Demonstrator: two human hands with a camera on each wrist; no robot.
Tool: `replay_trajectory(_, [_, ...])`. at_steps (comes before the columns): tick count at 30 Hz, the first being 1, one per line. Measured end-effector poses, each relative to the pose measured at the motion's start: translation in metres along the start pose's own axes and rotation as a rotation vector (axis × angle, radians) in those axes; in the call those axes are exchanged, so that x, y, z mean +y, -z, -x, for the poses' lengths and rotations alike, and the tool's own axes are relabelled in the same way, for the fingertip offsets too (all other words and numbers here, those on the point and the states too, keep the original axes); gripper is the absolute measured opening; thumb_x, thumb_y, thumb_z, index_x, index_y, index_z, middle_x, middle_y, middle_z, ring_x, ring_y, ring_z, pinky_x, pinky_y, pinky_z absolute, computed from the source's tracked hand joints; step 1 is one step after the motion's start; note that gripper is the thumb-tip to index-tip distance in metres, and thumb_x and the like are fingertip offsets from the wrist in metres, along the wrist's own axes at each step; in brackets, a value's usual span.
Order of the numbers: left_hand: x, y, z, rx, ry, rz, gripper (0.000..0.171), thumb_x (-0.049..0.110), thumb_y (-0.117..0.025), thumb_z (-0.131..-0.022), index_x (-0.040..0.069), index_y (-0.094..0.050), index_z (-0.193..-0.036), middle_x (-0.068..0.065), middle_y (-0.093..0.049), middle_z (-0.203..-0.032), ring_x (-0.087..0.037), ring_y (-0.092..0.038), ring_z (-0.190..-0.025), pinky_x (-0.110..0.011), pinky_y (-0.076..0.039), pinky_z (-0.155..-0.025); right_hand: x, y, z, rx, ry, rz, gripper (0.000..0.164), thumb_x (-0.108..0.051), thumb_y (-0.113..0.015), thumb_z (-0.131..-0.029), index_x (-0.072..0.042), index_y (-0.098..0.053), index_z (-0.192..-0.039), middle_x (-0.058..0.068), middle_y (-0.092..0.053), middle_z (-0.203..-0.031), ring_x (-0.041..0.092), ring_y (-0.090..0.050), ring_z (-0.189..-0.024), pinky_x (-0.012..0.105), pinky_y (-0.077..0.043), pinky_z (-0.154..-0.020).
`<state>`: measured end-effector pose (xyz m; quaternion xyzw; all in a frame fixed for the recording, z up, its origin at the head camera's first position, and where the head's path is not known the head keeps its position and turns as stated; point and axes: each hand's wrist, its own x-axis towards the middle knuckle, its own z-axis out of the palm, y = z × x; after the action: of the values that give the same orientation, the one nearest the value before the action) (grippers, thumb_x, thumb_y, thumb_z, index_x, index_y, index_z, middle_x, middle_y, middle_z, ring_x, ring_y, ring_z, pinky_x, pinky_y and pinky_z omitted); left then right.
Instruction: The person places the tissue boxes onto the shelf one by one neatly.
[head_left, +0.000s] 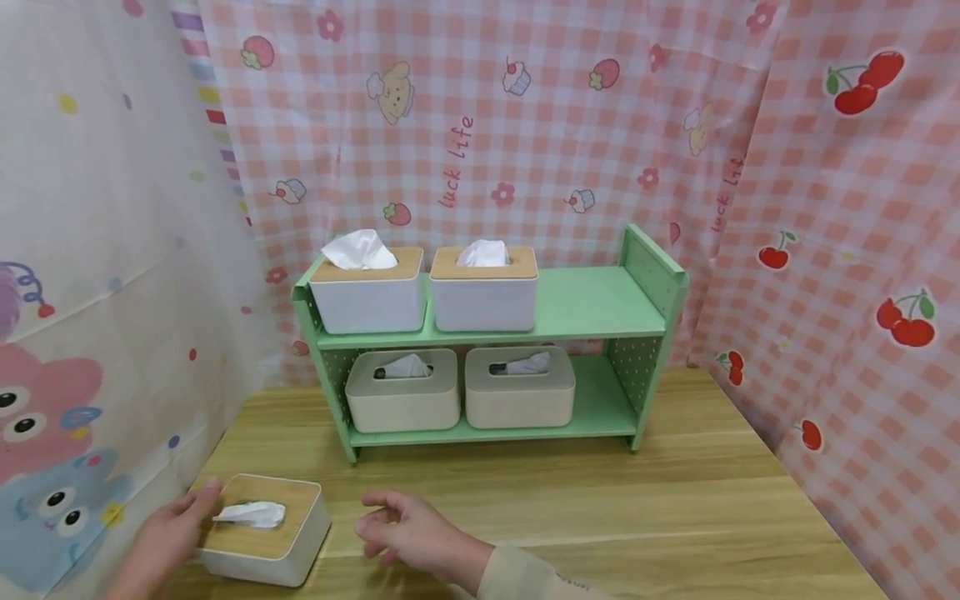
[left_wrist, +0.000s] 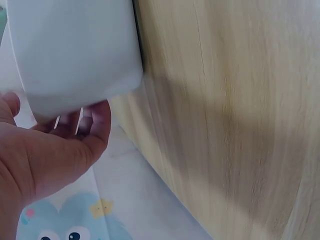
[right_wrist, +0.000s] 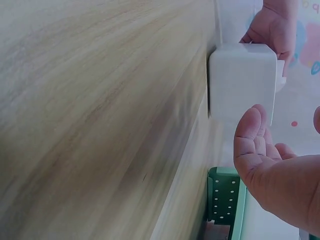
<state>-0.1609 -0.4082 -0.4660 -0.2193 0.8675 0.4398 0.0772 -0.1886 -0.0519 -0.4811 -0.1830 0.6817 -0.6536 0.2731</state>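
A tissue box point(head_left: 262, 533) with white walls, a wood-look lid and a tissue sticking out sits on the table at the front left. My left hand point(head_left: 174, 529) is at its left end, fingers loosely bent against that wall, as the left wrist view also shows. Whether they press on it I cannot tell. To the right of the box, my right hand point(head_left: 411, 531) hovers apart from it with relaxed fingers and holds nothing. In the right wrist view, the box's white side wall point(right_wrist: 240, 82) stands beyond my right fingers.
A green two-tier shelf point(head_left: 600, 300) stands behind. Two white tissue boxes with wood-look lids, a left one point(head_left: 367, 304) and a right one point(head_left: 483, 302), are on top. Two beige tissue boxes, one left point(head_left: 405, 408) and one right point(head_left: 521, 404), occupy the lower tier. Patterned cloths surround the wooden table point(head_left: 675, 517).
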Motion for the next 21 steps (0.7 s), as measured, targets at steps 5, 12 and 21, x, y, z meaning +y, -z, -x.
replay_trajectory(5, [0.002, -0.011, 0.0, -0.041, -0.033, 0.007, 0.109, 0.074, -0.024, -0.107, -0.024, -0.026, -0.155, -0.044, -0.033, -0.16, -0.055, -0.053, -0.136, -0.057, -0.053, -0.106, 0.002, 0.002, 0.0, 0.015, -0.007, -0.016, 0.045, -0.022, -0.066, -0.107, -0.007, -0.058, -0.148, 0.01, -0.074, -0.123, 0.029, -0.075, -0.101, 0.053, -0.062, -0.091])
replay_trajectory(12, [0.013, -0.037, 0.001, -0.122, -0.079, 0.18, 0.076, 0.044, -0.039, -0.117, -0.025, -0.04, -0.149, -0.028, -0.072, -0.13, -0.008, -0.071, -0.098, -0.032, -0.062, -0.082, 0.007, 0.008, 0.004, 0.071, -0.022, -0.034, 0.042, -0.023, -0.066, -0.107, -0.008, -0.062, -0.145, 0.013, -0.074, -0.121, 0.032, -0.075, -0.099, 0.046, -0.064, -0.085])
replay_trajectory(21, [0.022, -0.064, 0.011, -0.263, -0.161, 0.262, 0.064, 0.029, -0.049, -0.115, -0.022, -0.038, -0.153, -0.027, -0.062, -0.147, -0.005, -0.069, -0.105, -0.03, -0.062, -0.088, 0.009, 0.034, 0.02, 0.064, -0.031, -0.063, 0.037, -0.025, -0.059, -0.111, -0.009, -0.062, -0.144, 0.009, -0.074, -0.124, 0.029, -0.074, -0.101, 0.037, -0.062, -0.082])
